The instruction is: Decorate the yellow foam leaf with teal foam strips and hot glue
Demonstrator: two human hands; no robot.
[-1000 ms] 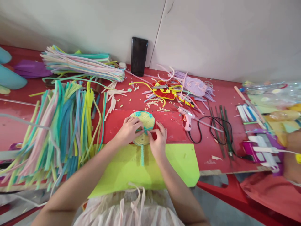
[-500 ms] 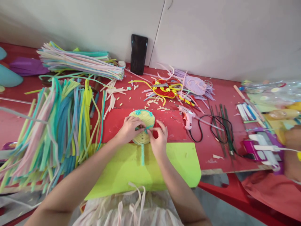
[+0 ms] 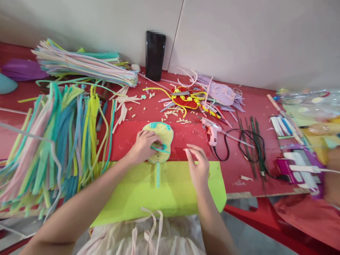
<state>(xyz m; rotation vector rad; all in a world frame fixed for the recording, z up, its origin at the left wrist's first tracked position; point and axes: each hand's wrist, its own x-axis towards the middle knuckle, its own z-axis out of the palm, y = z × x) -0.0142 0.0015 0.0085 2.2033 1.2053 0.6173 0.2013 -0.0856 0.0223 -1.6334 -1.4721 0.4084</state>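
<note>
A yellow fan-shaped piece (image 3: 165,132) made of pipe cleaners, with a teal edge, small teal flowers and a teal stem (image 3: 158,175), lies flat in front of me. My left hand (image 3: 145,144) rests over its left side. The left fingers are curled at its middle, where a teal pipe cleaner (image 3: 160,151) curves across the piece; the fingertips are partly hidden. To the right of the piece and apart from it, my right hand (image 3: 198,162) is raised. Its thumb and forefinger are stretched out with a small gap between them, and nothing shows in them.
Bundles of pipe cleaners (image 3: 63,134) fill the left. A lime-green sheet (image 3: 170,198) lies at the front edge. A pink glue gun (image 3: 213,132) with a black cord is to the right. Behind are cut bits, scissors (image 3: 182,93) and a leaning phone (image 3: 154,56). Someone's arm (image 3: 333,173) shows far right.
My right hand has let go of the teal part at the middle of the piece and moved away to the right. My left hand has stayed on the piece. The view has shifted slightly.
</note>
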